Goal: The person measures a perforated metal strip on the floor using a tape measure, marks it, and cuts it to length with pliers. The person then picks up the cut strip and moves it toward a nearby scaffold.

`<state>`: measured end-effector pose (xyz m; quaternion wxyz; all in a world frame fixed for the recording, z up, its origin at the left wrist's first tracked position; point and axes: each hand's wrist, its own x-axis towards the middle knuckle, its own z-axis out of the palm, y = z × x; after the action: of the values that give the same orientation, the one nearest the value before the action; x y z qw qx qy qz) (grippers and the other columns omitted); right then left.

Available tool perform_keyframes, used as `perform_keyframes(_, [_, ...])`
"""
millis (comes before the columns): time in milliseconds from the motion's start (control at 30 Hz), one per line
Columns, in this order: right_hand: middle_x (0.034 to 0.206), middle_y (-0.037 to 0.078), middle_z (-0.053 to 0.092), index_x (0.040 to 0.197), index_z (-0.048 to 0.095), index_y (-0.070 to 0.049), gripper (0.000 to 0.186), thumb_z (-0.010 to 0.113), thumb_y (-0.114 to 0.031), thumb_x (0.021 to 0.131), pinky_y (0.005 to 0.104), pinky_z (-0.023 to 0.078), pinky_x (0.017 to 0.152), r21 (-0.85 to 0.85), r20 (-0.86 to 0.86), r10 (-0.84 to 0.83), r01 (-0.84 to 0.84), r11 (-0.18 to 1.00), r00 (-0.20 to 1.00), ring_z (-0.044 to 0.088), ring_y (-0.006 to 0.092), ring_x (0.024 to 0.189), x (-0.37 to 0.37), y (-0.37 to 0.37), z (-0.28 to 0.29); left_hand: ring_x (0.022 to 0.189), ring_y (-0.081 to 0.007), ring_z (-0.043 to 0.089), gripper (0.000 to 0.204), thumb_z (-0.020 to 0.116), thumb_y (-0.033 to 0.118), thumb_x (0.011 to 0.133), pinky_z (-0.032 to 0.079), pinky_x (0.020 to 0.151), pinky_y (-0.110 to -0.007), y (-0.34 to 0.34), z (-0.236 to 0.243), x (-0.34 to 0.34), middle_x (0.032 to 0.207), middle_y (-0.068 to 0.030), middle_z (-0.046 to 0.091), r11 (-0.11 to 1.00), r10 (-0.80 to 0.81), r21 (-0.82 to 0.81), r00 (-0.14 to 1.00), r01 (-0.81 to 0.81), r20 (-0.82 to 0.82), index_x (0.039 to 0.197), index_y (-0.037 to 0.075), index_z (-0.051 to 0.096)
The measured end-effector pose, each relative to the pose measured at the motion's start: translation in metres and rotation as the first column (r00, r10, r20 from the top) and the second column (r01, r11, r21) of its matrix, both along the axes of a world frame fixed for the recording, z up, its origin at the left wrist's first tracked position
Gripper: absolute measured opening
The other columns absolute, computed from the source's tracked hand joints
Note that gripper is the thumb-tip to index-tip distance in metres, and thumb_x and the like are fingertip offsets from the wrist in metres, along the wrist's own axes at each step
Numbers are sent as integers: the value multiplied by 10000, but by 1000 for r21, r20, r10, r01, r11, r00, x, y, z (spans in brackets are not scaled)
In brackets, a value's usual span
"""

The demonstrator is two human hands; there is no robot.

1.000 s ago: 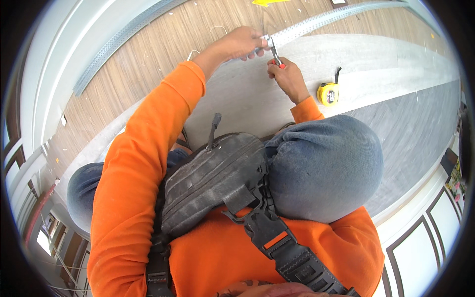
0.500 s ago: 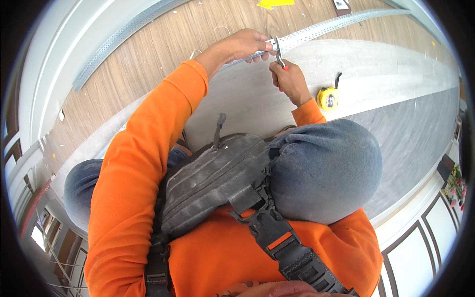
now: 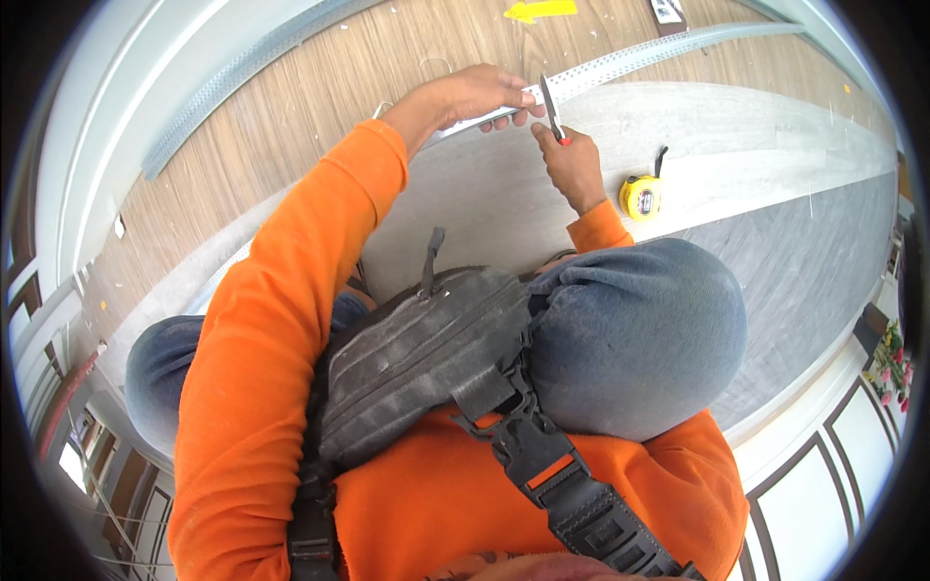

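My left hand [image 3: 480, 97] grips a long perforated white metal strip [image 3: 635, 58], its thumb near the spot where the blades lie and its fingers curled beneath. My right hand [image 3: 572, 165] is closed on cutting snips [image 3: 548, 102] with red handles, held below the strip with the blades pointing up across it beside my left fingertips. A yellow tape measure [image 3: 639, 198] with a black strap lies on the pale board to the right of my right hand.
A second perforated strip [image 3: 213, 105] lies along the curved white edge at upper left. A yellow arrow shape [image 3: 538, 10] and a dark-framed object [image 3: 668, 15] are on the wood-look floor [image 3: 271, 126]. My bent knees and black bag [image 3: 426, 358] are close below my hands.
Both hands, the strip and the snips have shifted slightly downward in the picture, and the snips a little to the right, still across the strip.
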<state>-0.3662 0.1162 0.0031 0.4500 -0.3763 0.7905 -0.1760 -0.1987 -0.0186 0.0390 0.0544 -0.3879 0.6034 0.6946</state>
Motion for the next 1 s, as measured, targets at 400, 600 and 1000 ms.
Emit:
perform_keyframes(400, [903,105,679,1275,588,11,436,646,-219,910,305,531,692,110,490,59,-129,986,870,637,166,746,-27,8,21,1208,-310,633,558,780,301,858,437,1088,-391,-44,44,34,1246,-185,698,955,-95,-250,962,161,257,1332,26,673])
perform_keyframes(600, [1005,284,698,1218,590,35,469,647,-257,855,428,528,907,-18,-182,606,-619,785,775,689,415,971,-62,-99,104,1059,-262,677,608,796,371,860,495,978,-404,-57,119,68,1133,-165,719,931,-40,-347,974,118,225,1349,35,658])
perform_keyframes(1000, [956,117,737,1149,743,0,448,681,-378,916,327,517,898,-363,-122,509,-516,776,852,686,224,920,8,-146,162,530,-81,543,389,718,260,903,427,487,-242,-68,187,97,711,-19,594,923,74,-380,997,-60,23,1174,-18,689])
